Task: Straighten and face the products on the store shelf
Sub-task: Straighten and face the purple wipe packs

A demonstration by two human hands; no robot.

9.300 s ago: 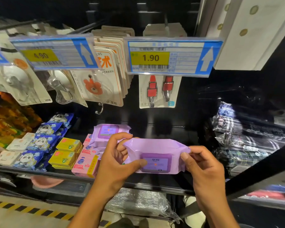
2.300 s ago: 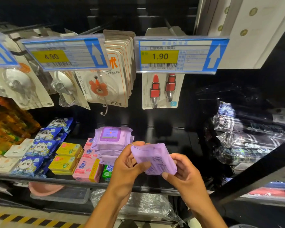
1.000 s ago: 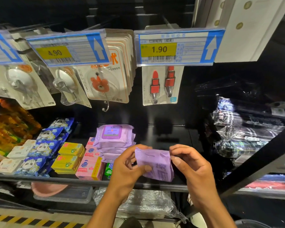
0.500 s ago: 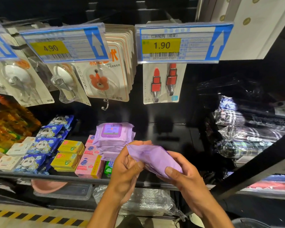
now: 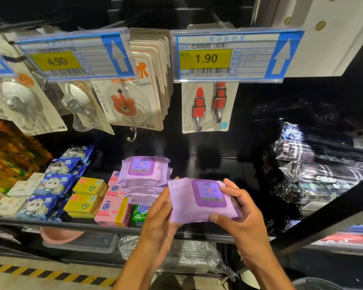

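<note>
While left hand (image 5: 157,218) and right hand (image 5: 242,215) are gripping the wipes pack (image 5: 187,206), lid up, just right of the shelved stack (image 5: 144,172), facing is proceeding; likely next: laying it squarely atop.

left hand (image 5: 160,218): gripping wipes pack (image 5: 187,206) | right hand (image 5: 242,215): thumb and fingers pinching it | forearms raised

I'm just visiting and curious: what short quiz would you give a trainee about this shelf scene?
1. True or false: both the left hand and right hand hold the purple pack.
2. Which price shows on the tag above the red hooks? A 4.90, B 1.90, C 2.90.
3. Fill in: the stack of matching packs lies to the held pack's ____.
Key: 1 true; 2 B; 3 left.
</note>
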